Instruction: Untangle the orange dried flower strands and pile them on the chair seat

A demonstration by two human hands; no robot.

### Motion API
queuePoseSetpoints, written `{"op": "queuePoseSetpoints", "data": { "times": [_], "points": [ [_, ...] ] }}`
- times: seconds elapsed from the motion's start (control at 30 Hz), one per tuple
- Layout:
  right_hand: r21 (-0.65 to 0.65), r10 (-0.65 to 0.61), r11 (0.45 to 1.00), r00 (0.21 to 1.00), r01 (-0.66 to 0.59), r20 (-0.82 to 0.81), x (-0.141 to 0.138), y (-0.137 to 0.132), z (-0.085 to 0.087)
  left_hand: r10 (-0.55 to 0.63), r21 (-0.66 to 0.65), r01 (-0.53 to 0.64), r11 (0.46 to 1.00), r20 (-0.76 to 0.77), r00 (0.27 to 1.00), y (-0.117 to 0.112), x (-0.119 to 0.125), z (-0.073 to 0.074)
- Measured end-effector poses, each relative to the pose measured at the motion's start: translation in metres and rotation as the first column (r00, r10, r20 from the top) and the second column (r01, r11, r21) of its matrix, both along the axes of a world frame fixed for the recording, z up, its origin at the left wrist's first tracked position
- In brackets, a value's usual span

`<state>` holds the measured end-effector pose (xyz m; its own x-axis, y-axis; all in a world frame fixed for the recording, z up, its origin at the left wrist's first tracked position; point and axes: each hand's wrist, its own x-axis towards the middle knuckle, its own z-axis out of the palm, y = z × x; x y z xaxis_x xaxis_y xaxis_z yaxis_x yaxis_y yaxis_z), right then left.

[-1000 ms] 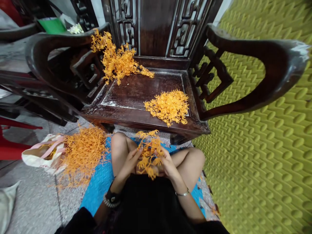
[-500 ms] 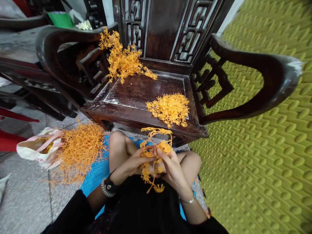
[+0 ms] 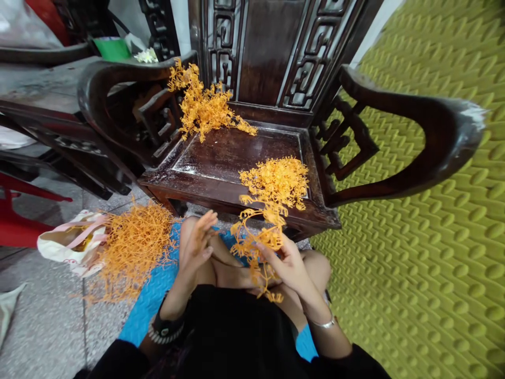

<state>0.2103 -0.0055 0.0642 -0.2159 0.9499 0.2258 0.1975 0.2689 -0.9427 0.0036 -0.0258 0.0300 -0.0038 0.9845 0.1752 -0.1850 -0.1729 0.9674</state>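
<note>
My right hand (image 3: 290, 266) pinches a tangled orange strand (image 3: 270, 239) with small clustered, flower-like tips, which looks like plastic. The strand dangles below the fingers and stretches up towards the chair. Raised above my left knee, my left hand (image 3: 197, 245) has its fingers stretched out and holds nothing. Ahead on the chair seat lies a heap of similar orange pieces (image 3: 278, 179), close to the upper end of the strand. A larger orange cluster (image 3: 207, 110) spreads over the seat's back left corner and up onto the armrest.
A loose pile of thin orange pieces (image 3: 138, 247) lies on the floor at left, beside a white cloth bag (image 3: 59, 243) with pink handles. Under my legs is a blue mat (image 3: 148, 295). The dark wooden chair (image 3: 236, 202) stands in front; a yellow-green textured mat (image 3: 402, 263) fills the right.
My left hand has let go of the orange strand and moved left and up, its fingers opening. My right hand has shifted slightly right, still holding the strand.
</note>
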Motion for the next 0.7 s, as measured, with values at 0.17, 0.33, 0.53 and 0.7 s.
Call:
{"op": "queuePoseSetpoints", "data": {
  "times": [0.17, 0.33, 0.53, 0.7],
  "points": [
    [0.106, 0.329, 0.932, 0.931, -0.347, 0.160, -0.004, -0.003, 0.009, 0.035, 0.271, 0.088, 0.959, -0.419, 0.907, 0.012, 0.007, 0.017],
    [0.113, 0.251, 0.956, 0.953, -0.272, 0.167, 0.004, -0.013, 0.007, -0.456, 0.013, 0.506, 0.862, -0.416, 0.787, 0.027, 0.015, 0.011],
    [0.265, -0.275, 0.932, 0.959, 0.246, 0.074, 0.007, -0.022, -0.019, 0.048, 0.050, -0.035, 0.998, -0.275, 0.960, 0.018, 0.026, -0.014],
    [0.523, -0.368, 0.819, 0.915, 0.235, 0.164, -0.030, -0.029, -0.045, -0.156, -0.236, 0.190, 0.953, 0.157, 0.975, -0.009, 0.053, -0.020]
  ]
}}
